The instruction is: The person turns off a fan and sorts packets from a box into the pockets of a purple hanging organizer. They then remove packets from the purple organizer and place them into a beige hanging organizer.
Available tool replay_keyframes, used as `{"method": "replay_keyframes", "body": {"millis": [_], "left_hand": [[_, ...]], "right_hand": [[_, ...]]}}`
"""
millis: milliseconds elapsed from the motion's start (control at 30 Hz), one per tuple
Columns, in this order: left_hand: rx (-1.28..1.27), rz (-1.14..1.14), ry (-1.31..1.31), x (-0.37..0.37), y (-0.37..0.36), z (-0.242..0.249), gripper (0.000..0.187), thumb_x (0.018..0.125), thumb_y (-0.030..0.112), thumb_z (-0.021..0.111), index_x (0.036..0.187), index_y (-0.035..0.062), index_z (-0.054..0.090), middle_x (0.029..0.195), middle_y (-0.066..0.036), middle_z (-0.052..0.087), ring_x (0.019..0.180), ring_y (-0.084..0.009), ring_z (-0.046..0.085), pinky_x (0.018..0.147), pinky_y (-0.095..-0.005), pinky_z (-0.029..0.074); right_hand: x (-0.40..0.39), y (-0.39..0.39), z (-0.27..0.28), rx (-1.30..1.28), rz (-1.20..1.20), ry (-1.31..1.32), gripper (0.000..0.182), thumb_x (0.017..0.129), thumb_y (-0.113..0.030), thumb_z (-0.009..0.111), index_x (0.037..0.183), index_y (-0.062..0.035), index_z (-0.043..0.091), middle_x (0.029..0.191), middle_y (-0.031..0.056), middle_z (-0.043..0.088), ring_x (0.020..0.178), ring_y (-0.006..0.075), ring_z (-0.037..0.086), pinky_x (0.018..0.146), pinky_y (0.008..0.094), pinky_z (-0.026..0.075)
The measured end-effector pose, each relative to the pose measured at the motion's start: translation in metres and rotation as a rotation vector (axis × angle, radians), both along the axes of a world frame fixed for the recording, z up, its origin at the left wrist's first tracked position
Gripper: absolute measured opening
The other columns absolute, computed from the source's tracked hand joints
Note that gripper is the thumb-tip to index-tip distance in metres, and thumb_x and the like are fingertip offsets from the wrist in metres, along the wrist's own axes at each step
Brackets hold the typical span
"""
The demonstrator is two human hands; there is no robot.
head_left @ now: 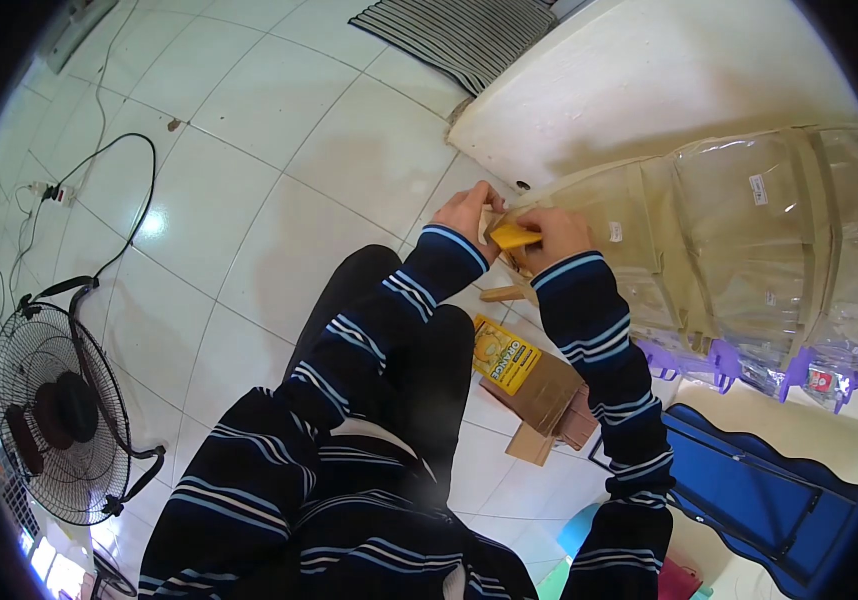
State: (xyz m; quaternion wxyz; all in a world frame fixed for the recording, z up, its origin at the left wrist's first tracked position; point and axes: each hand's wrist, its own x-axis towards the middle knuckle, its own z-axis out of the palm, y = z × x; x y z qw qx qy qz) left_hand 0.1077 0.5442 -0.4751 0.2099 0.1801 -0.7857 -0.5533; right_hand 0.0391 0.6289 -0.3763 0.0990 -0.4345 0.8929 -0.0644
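Between both hands, close to the wall, is a flat-sided yellow object [514, 236]; its exact kind is too small to make out. My right hand [559, 236] is closed on its right side, fingers bent around it. On the other side, my left hand [467, 214] has curled fingers, and what they grip is partly hidden. Tan material beside the fingers looks like cardboard. Just below lies a short brown strip [501, 294]. Nearer my knee, a brown cardboard box [539, 395] with a yellow printed "ORANGE" panel rests on the floor, its flaps open.
A clear-pocketed hanging organizer [739, 215] with purple hooks runs along the right wall. Below it leans a blue folded table [749, 475]. A black fan [59, 410] and its cord stand at left. A striped mat [459, 40] lies at the top on the tiled floor.
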Motion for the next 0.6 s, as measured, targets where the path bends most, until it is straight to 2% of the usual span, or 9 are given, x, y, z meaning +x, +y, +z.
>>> {"method": "replay_keyframes", "body": {"millis": [67,100,167,267,333,400,467,600], "left_hand": [[0.069,-0.045,0.173,-0.007,-0.006,-0.008,0.033,0.058,0.007,0.060,0.084,0.0084,0.039,0.078,-0.012,0.056,0.075,-0.0295,0.055,0.068,-0.0333,0.043],[0.071,-0.045,0.171,-0.008,-0.009,-0.009,0.033,0.058,0.007,0.060,0.084,0.0084,0.039,0.078,-0.012,0.056,0.075,-0.0295,0.055,0.068,-0.0333,0.043],[0.332,-0.210,0.116,-0.009,-0.013,-0.012,0.032,0.060,0.000,0.057,0.085,0.0084,0.039,0.091,-0.007,0.056,0.090,-0.0209,0.053,0.078,-0.0364,0.040],[0.395,-0.244,0.072,-0.014,-0.007,-0.019,0.031,0.061,-0.003,0.054,0.086,0.0082,0.040,0.087,-0.006,0.056,0.091,-0.0194,0.052,0.079,-0.0352,0.040],[0.367,-0.220,0.072,-0.015,-0.007,-0.015,0.031,0.061,-0.003,0.053,0.087,0.0081,0.040,0.086,-0.006,0.055,0.090,-0.0191,0.052,0.080,-0.0347,0.039],[0.340,-0.193,0.076,-0.019,-0.009,-0.015,0.032,0.061,-0.004,0.052,0.087,0.0080,0.040,0.085,-0.006,0.055,0.090,-0.0187,0.051,0.080,-0.0343,0.039],[0.325,-0.289,0.149,-0.023,-0.011,-0.022,0.032,0.060,-0.005,0.052,0.088,0.0077,0.041,0.085,-0.005,0.054,0.088,-0.0173,0.051,0.080,-0.0329,0.038],[0.325,-0.297,0.138,-0.030,-0.009,-0.023,0.032,0.061,-0.004,0.052,0.089,0.0075,0.042,0.086,-0.005,0.053,0.087,-0.0166,0.051,0.079,-0.0310,0.038]], "right_hand": [[0.003,0.001,0.011,-0.033,-0.010,0.025,0.013,0.067,-0.010,0.054,0.078,-0.0070,0.060,0.069,0.0159,0.056,0.069,0.0312,0.054,0.062,0.0371,0.043],[0.005,0.002,0.016,-0.059,-0.019,0.047,0.013,0.068,-0.011,0.053,0.078,-0.0064,0.060,0.067,0.0153,0.056,0.066,0.0317,0.054,0.061,0.0378,0.043],[0.001,0.009,-0.008,-0.042,-0.055,0.087,0.012,0.068,-0.012,0.053,0.076,-0.0065,0.060,0.065,0.0152,0.056,0.064,0.0321,0.054,0.060,0.0379,0.043],[0.002,0.007,-0.017,-0.090,-0.097,0.139,0.011,0.069,-0.014,0.053,0.074,-0.0065,0.059,0.062,0.0155,0.055,0.060,0.0328,0.053,0.057,0.0384,0.043],[0.002,0.010,-0.019,-0.154,-0.112,0.145,0.011,0.070,-0.015,0.052,0.073,-0.0064,0.058,0.061,0.0159,0.055,0.058,0.0330,0.053,0.056,0.0389,0.043],[-0.001,0.019,-0.029,-0.350,-0.140,0.131,0.010,0.072,-0.015,0.052,0.073,-0.0063,0.056,0.060,0.0174,0.054,0.056,0.0338,0.053,0.052,0.0403,0.042],[0.003,0.023,-0.045,-0.347,-0.155,0.129,0.010,0.072,-0.015,0.051,0.073,-0.0062,0.056,0.059,0.0178,0.053,0.055,0.0344,0.052,0.052,0.0407,0.042],[-0.001,0.025,-0.056,-0.345,-0.204,0.129,0.010,0.074,-0.015,0.049,0.072,-0.0068,0.055,0.056,0.0182,0.052,0.052,0.0360,0.051,0.049,0.0414,0.041]]}}
